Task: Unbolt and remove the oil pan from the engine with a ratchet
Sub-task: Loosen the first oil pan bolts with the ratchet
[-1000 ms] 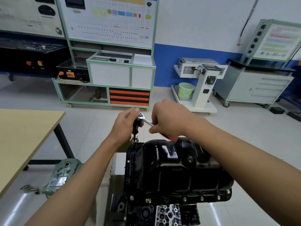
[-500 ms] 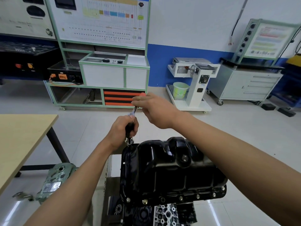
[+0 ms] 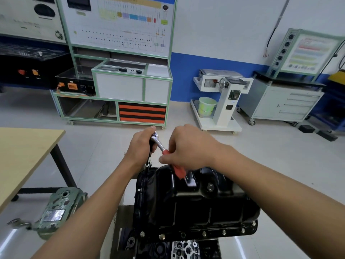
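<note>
— Which step is in hand?

— Unbolting, it is judged. A chrome ratchet with a red handle (image 3: 158,143) is set, through a thin dark extension (image 3: 148,162), on a fastener at the far left corner of the glossy black pressed-steel oil pan (image 3: 186,206). The ratchet's head is wrapped and steadied by the left hand (image 3: 141,146). The red handle is grasped in the curled fingers of the right hand (image 3: 190,148).

— Where is the pan found?

— It is seated, sump upward, on the inverted engine (image 3: 186,249), close below the camera. Silver bolts (image 3: 204,233) are seen along its near flange, so most of the task is taken to be left.

— What is called for next?

— Probably the handle is to be swung while the head is kept square over the fastener. Room is limited by the pan's raised wall just beside the handle. If the socket is tilted, a slip may be expected.

— And the room?

— What the engine is carried on cannot be told. A pale wooden table on black legs (image 3: 22,156) is placed to the left, and a grey-green metal casting (image 3: 57,208) is laid on the pale tiled floor (image 3: 93,146). Along the white-and-blue wall are ranged a green-framed training cabinet (image 3: 130,90), a white stand (image 3: 226,105) with a light green bucket (image 3: 206,107), and a grey drawer cabinet on castors (image 3: 283,103).
</note>
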`<state>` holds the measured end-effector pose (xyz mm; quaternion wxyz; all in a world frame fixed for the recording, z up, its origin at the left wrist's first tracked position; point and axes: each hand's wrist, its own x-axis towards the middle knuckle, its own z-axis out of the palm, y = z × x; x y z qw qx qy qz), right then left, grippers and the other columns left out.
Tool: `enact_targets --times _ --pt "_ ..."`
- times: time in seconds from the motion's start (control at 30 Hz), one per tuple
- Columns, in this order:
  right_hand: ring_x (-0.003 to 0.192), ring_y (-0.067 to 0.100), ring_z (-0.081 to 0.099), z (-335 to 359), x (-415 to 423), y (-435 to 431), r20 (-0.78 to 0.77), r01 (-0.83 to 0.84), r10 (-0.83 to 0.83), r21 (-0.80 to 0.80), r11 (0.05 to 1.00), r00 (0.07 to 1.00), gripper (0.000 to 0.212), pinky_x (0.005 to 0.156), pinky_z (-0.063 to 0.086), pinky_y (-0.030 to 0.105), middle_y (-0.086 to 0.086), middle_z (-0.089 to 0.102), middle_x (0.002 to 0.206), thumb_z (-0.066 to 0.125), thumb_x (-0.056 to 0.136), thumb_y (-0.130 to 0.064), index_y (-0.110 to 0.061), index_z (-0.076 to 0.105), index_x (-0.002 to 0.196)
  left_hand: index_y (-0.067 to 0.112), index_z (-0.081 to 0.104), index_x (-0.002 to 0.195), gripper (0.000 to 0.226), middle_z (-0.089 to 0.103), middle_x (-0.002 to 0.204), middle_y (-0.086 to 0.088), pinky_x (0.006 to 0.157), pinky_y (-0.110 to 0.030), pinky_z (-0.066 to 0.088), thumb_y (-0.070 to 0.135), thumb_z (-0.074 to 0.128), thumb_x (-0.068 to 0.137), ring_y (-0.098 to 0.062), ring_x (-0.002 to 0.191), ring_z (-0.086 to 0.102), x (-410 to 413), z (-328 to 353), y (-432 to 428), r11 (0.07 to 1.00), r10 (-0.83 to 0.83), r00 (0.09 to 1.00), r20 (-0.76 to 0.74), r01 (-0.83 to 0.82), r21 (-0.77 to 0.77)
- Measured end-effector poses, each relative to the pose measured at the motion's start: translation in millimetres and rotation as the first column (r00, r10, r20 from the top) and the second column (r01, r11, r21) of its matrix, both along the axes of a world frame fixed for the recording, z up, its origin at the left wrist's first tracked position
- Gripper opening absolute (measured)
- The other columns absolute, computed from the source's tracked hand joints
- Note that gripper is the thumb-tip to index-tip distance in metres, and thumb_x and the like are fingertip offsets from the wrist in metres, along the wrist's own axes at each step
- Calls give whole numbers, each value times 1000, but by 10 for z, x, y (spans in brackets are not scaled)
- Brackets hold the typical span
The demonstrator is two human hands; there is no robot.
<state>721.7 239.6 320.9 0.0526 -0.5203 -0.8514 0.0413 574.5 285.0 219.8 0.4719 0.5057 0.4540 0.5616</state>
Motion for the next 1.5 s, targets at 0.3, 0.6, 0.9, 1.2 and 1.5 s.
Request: enact_targets --times 0.3,0.6,0.9,1.2,1.5 --pt "75 24 61 107 41 227 129 56 -55 -2 998 990 21 59 47 31 0 62 72 74 83 -37 -16 72 83 13 60 63 36 56 58 -9 54 -33 32 38 46 86 -23 57 45 -122 8 -57 993 -84 996 -12 85 78" --pt "110 29 57 -187 -87 822 57 -138 129 223 965 990 30 87 51 45 -3 65 125 54 91 -4 -20 69 112 18 57 58 42 48 54 -2 55 -31 32 54 49 78 -18 54 40 -145 -80 -40 957 -281 959 -35 283 69" --pt "100 27 53 -184 82 767 57 -158 149 210 965 987 21 80 48 43 -3 66 111 46 99 -15 -17 64 109 20 56 55 43 45 57 -7 55 -33 28 56 46 77 -19 54 38 -125 -72 -15 979 -188 982 -18 189 75" --pt "78 29 62 61 184 263 88 -57 54 35 998 995 27 70 54 37 5 68 77 61 92 -35 -12 74 87 28 59 53 39 52 56 -3 51 -30 31 49 46 83 -14 52 40 -44 -15 74 999 -29 1000 4 29 45" --pt "62 14 58 45 33 9 36 -74 77 -80 994 996 41 50 40 27 -3 56 49 70 82 -50 -18 65 57 14 58 62 45 49 58 -2 49 -29 32 58 48 71 -15 53 40 40 -60 28 996 71 997 16 -72 50"
